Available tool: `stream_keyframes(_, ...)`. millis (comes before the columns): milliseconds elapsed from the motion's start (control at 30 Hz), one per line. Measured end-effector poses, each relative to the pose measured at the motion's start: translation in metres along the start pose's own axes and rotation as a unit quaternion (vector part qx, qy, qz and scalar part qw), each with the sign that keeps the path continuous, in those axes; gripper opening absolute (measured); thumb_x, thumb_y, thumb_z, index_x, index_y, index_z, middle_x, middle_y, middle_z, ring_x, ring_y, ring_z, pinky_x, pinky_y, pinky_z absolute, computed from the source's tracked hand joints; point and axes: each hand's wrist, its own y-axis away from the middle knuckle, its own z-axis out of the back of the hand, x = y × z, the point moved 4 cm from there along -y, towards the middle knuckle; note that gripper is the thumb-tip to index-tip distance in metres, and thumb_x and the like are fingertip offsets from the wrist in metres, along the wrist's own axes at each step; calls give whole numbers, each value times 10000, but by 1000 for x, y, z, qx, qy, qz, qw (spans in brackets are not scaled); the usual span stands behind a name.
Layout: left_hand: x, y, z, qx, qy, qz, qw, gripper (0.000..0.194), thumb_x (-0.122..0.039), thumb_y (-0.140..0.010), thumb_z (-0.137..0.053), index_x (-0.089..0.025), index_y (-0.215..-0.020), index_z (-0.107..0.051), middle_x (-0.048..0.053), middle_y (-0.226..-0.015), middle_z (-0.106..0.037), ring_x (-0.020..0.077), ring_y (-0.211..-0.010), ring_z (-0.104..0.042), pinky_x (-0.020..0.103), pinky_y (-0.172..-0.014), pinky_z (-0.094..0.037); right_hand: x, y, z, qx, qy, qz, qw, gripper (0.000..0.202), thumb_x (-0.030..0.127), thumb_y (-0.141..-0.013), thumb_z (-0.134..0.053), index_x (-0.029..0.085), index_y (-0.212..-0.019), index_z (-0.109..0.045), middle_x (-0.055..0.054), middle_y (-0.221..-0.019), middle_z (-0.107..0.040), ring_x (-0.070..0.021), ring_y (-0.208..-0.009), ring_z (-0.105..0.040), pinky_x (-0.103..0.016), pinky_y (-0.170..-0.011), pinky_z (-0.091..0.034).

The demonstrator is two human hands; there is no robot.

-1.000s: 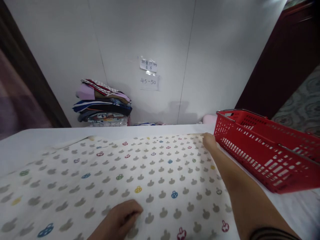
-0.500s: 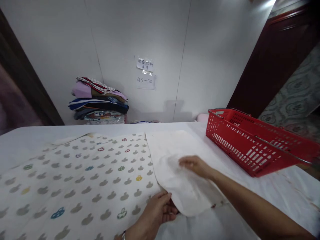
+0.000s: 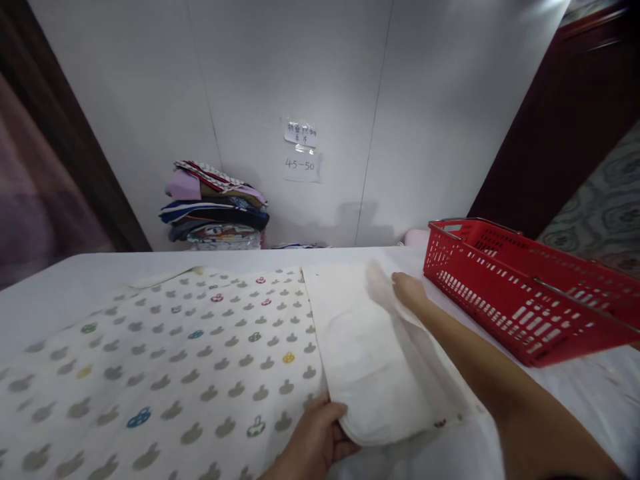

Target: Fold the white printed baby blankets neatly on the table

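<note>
The patterned cloth (image 3: 200,373) lies across the table (image 3: 95,270). The left hand (image 3: 334,430) pinches its pale flap (image 3: 365,360) by the near-left corner; lengthwise, that flap points to the table's far edge. Nearest its raised right side, the right hand (image 3: 409,292) curls; whether clamped, I cannot tell.

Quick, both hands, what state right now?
Left hand: closed, pinching the near-left corner of the printed cloth's folded-over flap.
Right hand: curled by the flap's raised right edge; grip cannot be told.

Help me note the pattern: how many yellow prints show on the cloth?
2: one yellow print left of the folded flap, another farther left on the cloth. The folded flap may hide more.
</note>
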Motion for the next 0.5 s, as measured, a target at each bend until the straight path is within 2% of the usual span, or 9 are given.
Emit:
stream_keyframes(67,2,5,0,-16,-7,-18,1000,303,-280,-658,-591,-230,-956,-623,26,-912,-709,227,-872,-663,334,-778,-495,30,39,-1,30,-24,111,993,181,213,-851,-508,205,-992,-622,-75,-1054,-657,-176,-936,-592,-247,-787,-414)
stream_keyframes(100,3,7,0,-24,-8,-27,999,285,-256,-670,-590,-216,-950,-621,36,-912,-706,220,-868,-660,320,-763,-496,46,60,-2,68,-73,222,970,172,252,-837,-538,206,-974,-631,-58,-992,-670,-166,-873,-598,-238,-750,-422)
stream_keyframes(133,5,9,0,-32,-8,-33,999,272,-231,-674,-592,-203,-943,-618,45,-910,-703,214,-860,-657,307,-745,-497,55,77,-2,85,-126,282,947,179,289,-842,-533,212,-964,-638,-38,-940,-677,-153,-815,-597,-231,-715,-426)
stream_keyframes(167,7,10,0,-38,-7,-39,998,268,-208,-676,-595,-193,-943,-613,53,-909,-700,206,-848,-655,293,-727,-496,57,87,0,76,-174,304,934,195,308,-850,-510,208,-948,-646,-29,-899,-678,-148,-777,-594,-232,-695,-427)
stream_keyframes(200,10,11,0,-43,-4,-42,998,275,-192,-678,-598,-187,-953,-608,58,-910,-697,197,-831,-652,281,-710,-493,55,92,2,55,-214,298,929,220,313,-857,-480,201,-935,-652,-28,-869,-678,-149,-755,-592,-239,-684,-427)
stream_keyframes(267,14,13,1,-52,10,-45,998,302,-182,-688,-606,-187,-990,-593,59,-922,-692,171,-788,-642,260,-685,-485,43,86,3,-1,-252,211,944,248,295,-844,-445,187,-876,-666,-32,-814,-677,-160,-736,-593,-255,-676,-428)
stream_keyframes(367,20,17,0,-55,28,-49,997,337,-176,-694,-617,-202,-1027,-576,47,-949,-683,145,-763,-623,244,-686,-471,43,74,-5,11,-264,130,955,246,293,-802,-455,179,-762,-670,-27,-709,-658,-173,-682,-586,-270,-639,-430)
stream_keyframes(433,21,20,-1,-51,31,-57,997,346,-163,-688,-621,-206,-1028,-572,41,-955,-677,144,-776,-615,250,-704,-465,63,80,-8,39,-296,157,942,255,316,-813,-461,184,-752,-671,-28,-734,-664,-176,-711,-592,-276,-659,-441)
stream_keyframes(500,20,22,-1,-53,29,-69,996,331,-148,-685,-617,-203,-1009,-569,36,-949,-668,142,-779,-604,259,-715,-459,91,101,-7,71,-340,221,911,251,350,-834,-482,193,-829,-678,-33,-839,-679,-175,-789,-600,-278,-709,-452)
